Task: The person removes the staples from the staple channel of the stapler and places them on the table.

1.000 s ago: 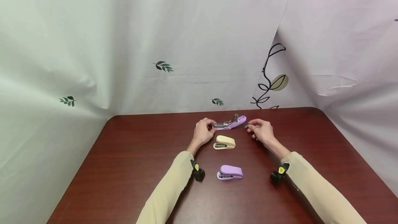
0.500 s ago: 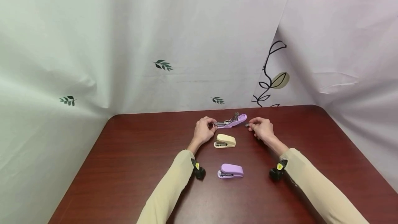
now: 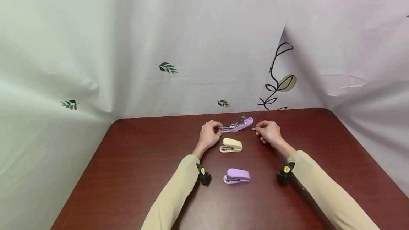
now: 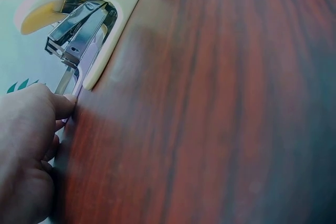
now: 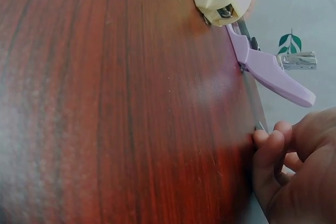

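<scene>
At the far side of the table a purple stapler [image 3: 246, 123] lies opened out, its lid swung back to the right and its metal magazine bare. My left hand [image 3: 209, 136] pinches its front end between thumb and fingers; in the left wrist view the left hand [image 4: 23, 150] partly hides that end. Just right of the stapler's lid, my right hand [image 3: 269, 132] holds a small grey metal strip [image 3: 254, 129], which looks like staples, between thumb and fingertips. Only the tip of the strip [image 5: 260, 126] shows in the right wrist view. It is apart from the stapler.
A cream stapler [image 3: 232, 144] stands between the hands, nearer to me than the opened one. Closer still is a second purple stapler [image 3: 238, 175], its lid down. The brown wooden table [image 3: 143, 173] ends at a white patterned curtain [image 3: 204, 45] behind.
</scene>
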`<action>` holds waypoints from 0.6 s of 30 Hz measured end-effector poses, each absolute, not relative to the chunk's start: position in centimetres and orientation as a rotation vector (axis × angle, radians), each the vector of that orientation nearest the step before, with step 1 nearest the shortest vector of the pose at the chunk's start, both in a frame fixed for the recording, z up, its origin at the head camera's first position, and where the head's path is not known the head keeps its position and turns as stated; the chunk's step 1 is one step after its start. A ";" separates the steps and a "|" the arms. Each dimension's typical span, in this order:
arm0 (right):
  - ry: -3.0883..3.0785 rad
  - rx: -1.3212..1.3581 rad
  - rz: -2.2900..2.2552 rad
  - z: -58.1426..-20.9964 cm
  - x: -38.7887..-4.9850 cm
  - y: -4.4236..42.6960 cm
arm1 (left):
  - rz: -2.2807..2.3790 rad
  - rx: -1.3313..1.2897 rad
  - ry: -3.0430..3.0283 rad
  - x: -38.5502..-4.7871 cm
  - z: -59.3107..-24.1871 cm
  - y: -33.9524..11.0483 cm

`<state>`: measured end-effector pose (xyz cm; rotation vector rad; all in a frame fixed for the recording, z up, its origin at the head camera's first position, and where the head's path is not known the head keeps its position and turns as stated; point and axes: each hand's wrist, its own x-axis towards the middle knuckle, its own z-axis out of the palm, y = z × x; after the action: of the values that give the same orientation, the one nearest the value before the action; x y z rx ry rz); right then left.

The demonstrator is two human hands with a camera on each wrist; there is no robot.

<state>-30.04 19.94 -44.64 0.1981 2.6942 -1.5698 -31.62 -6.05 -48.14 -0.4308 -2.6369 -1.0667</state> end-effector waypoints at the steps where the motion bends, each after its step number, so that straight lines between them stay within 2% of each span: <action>1: 2.692 0.196 -1.569 -44.6 -30.0 20.0 | -1.068 -0.432 -2.637 -31.6 -48.1 -6.0; 18: 2.698 0.174 -1.583 -44.7 -28.9 20.2 | -1.087 -0.452 -2.641 -31.6 -48.2 -6.2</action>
<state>-28.93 20.20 -44.70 0.1739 2.6976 -1.5826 -31.55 -6.17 -48.16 -0.4520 -2.6414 -1.0867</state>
